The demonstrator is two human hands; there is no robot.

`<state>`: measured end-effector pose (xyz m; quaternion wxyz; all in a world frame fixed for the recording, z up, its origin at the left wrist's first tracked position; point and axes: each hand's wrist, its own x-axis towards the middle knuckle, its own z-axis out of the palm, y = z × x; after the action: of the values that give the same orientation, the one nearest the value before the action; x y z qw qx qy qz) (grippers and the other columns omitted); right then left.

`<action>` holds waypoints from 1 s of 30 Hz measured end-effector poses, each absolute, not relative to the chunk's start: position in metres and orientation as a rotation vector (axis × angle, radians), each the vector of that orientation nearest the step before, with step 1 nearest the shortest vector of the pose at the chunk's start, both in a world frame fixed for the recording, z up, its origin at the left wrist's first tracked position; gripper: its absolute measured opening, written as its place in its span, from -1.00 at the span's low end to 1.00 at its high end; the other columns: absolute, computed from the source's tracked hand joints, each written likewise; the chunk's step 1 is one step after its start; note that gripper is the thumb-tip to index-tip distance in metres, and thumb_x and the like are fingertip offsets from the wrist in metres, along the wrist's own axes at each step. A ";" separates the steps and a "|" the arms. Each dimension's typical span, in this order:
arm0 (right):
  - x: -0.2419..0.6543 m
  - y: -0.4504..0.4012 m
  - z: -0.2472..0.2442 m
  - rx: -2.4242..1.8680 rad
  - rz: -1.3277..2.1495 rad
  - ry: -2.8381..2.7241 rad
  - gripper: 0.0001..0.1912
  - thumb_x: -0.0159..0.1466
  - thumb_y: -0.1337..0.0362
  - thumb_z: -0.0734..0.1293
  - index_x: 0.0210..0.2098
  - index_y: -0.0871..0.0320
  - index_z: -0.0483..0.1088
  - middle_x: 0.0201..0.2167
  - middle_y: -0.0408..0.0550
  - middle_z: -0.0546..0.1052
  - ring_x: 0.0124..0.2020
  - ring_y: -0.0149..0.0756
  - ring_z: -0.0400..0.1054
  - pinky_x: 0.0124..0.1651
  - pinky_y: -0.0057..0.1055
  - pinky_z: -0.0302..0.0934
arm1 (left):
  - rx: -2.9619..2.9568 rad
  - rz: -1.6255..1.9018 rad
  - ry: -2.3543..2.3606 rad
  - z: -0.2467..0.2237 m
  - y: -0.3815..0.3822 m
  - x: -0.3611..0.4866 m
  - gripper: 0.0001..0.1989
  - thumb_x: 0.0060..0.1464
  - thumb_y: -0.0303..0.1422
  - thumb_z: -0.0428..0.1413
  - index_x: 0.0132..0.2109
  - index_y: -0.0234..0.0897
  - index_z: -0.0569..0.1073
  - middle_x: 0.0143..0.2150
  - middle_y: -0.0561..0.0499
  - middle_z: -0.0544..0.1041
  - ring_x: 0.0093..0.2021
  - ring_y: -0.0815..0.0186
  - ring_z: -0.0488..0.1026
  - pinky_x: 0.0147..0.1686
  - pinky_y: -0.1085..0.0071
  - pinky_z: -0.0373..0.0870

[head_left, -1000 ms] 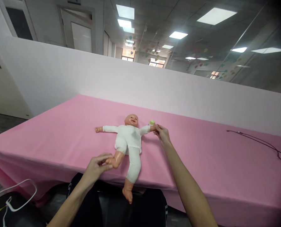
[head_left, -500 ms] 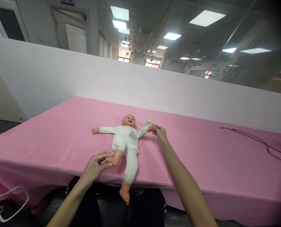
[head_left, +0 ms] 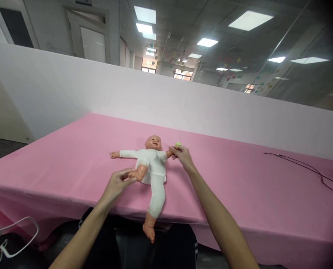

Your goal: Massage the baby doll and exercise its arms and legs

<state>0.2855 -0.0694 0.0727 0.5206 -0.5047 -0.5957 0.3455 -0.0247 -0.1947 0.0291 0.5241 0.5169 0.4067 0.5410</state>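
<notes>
Head view: the left hand (head_left: 116,185) sits open, fingers against the bent leg of the baby doll (head_left: 152,168); the right hand (head_left: 183,157) curls at the doll's other arm, just below a small green piece (head_left: 178,144); whether it grips anything, I cannot tell.

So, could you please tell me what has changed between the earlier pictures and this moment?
The left hand has moved the doll's bent leg up the table, and the right hand has drawn the doll's arm in towards its body. The small green object, other arm and straight leg stayed put.
</notes>
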 end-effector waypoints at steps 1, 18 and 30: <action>0.271 -0.075 0.071 -1.207 0.846 -1.547 -0.54 0.10 -0.12 0.56 -0.42 0.19 0.56 -0.54 -0.07 0.56 -0.54 -0.33 0.38 -0.45 -0.41 0.35 | 1.238 1.300 0.929 0.035 -0.181 -0.016 -0.57 -0.03 -0.12 0.42 -0.08 -0.32 0.70 -0.07 -0.18 0.69 -0.01 -0.01 0.58 0.06 0.16 0.47; 0.365 -0.052 0.015 -1.538 0.802 -0.665 -0.67 0.05 0.23 0.61 -0.58 0.15 0.40 -0.72 -0.20 0.40 -0.70 -0.43 0.24 -0.65 -0.49 0.26 | 1.280 1.044 1.087 -0.029 -0.290 -0.064 -0.60 -0.10 -0.09 0.42 -0.15 -0.23 0.74 -0.13 -0.14 0.69 -0.08 -0.02 0.60 -0.01 0.19 0.51; 0.259 -0.088 0.067 -1.195 0.858 -1.630 -0.52 0.09 -0.14 0.56 -0.43 0.18 0.54 -0.52 -0.06 0.57 -0.54 -0.32 0.41 -0.47 -0.41 0.33 | 1.261 1.264 0.895 0.042 -0.159 -0.007 -0.60 -0.01 -0.11 0.40 -0.12 -0.32 0.70 -0.05 -0.19 0.69 0.03 -0.04 0.57 0.08 0.16 0.44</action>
<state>0.2588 -0.0881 0.0668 0.4556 -0.4844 -0.6610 0.3478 -0.0065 -0.1587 0.0425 0.5415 0.5309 0.3768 0.5319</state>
